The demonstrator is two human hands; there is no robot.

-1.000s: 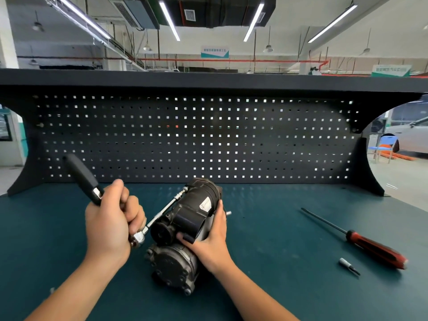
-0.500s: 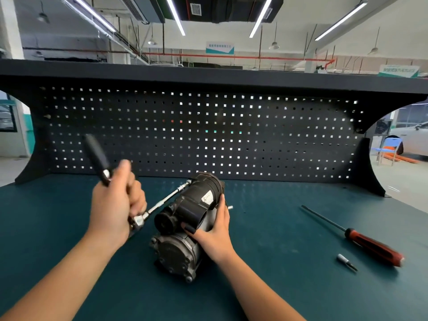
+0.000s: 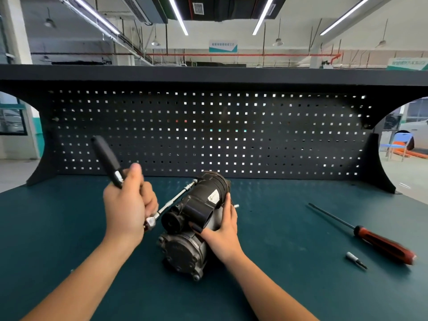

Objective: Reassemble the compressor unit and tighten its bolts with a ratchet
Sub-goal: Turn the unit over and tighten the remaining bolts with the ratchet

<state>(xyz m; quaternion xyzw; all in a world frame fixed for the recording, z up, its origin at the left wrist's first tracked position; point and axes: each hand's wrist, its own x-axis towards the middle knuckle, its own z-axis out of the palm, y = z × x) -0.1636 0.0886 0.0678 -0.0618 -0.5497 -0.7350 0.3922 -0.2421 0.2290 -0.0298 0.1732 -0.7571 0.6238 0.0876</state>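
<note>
Head view: the left hand (image 3: 126, 205) clenches the black-handled chrome ratchet (image 3: 107, 159), its extension bar (image 3: 176, 200) running along the black cylindrical compressor unit (image 3: 199, 205), which lies on the teal worktop (image 3: 289, 228). The right hand (image 3: 222, 232) grasps the unit; brace it firmly and hold the extension bar square to the bolt.

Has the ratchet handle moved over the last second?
Yes. The ratchet handle, gripped by the left hand, has swung rightward and steeper, its tip now closer to the compressor, which stays put.
</note>
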